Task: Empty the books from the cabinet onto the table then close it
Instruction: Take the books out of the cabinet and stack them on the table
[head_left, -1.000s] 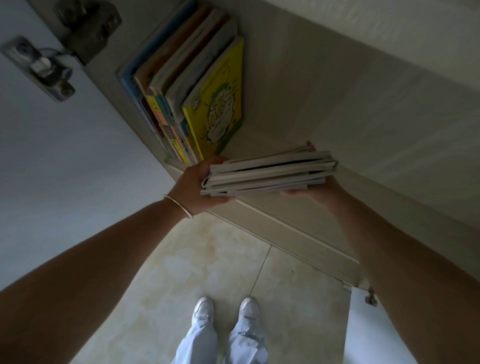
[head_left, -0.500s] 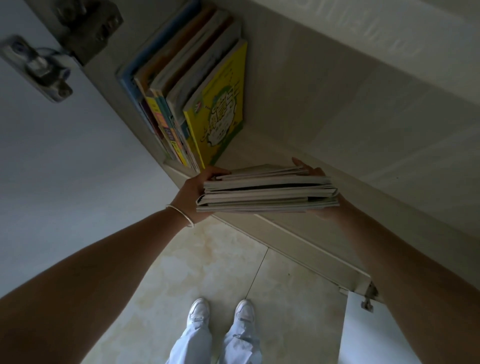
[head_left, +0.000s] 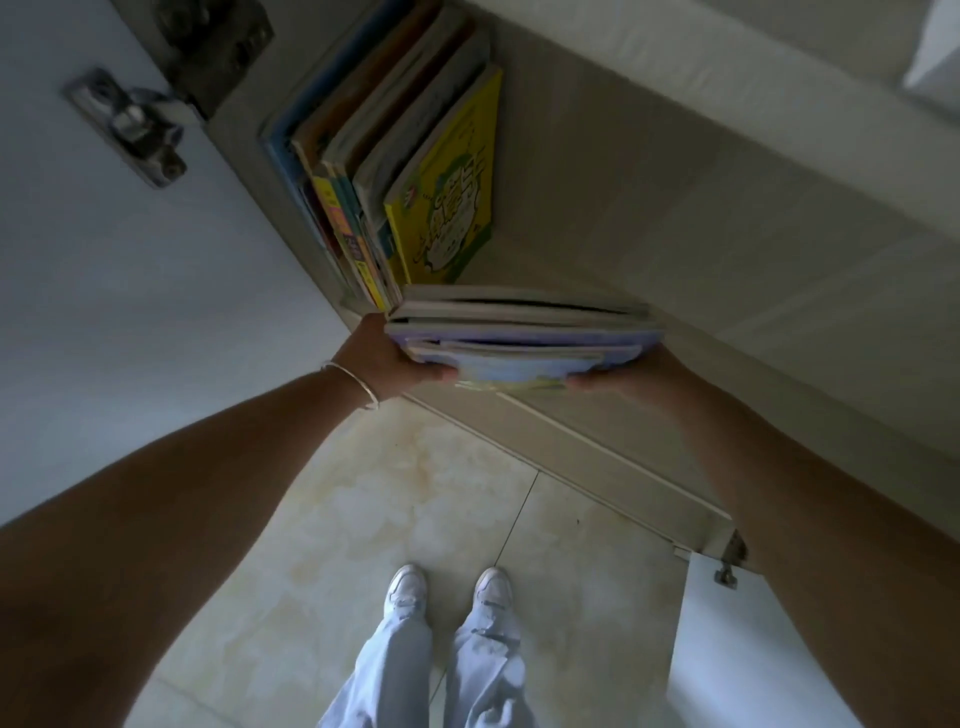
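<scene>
Seen from my head camera: the cabinet (head_left: 675, 218) stands open, its left door (head_left: 104, 312) swung wide on a metal hinge (head_left: 135, 130), a second door (head_left: 753, 649) showing at lower right. A row of upright books (head_left: 395, 171) leans against the cabinet's left wall, a yellow picture book (head_left: 447, 202) outermost; none of these has come out yet. At the front edge of the shelf (head_left: 597, 447) I hold a flat stack of thin books (head_left: 519, 338) level between both hands, right beside the foot of the upright row. My left hand (head_left: 384, 358), a thin bracelet (head_left: 353, 382) at the wrist, clamps the stack's left end with fingers curled under it; my right hand (head_left: 623, 371) grips the right end from below, its fingers mostly hidden by the books. Below, tiled floor (head_left: 363, 519) and my white shoes (head_left: 410, 587). No table is in view. I judge the stack moderately heavy, and its glossy covers liable to slide over one another; support from beneath at both ends, kept level, looks the sound hold. The upright books may topple once their neighbours go.
</scene>
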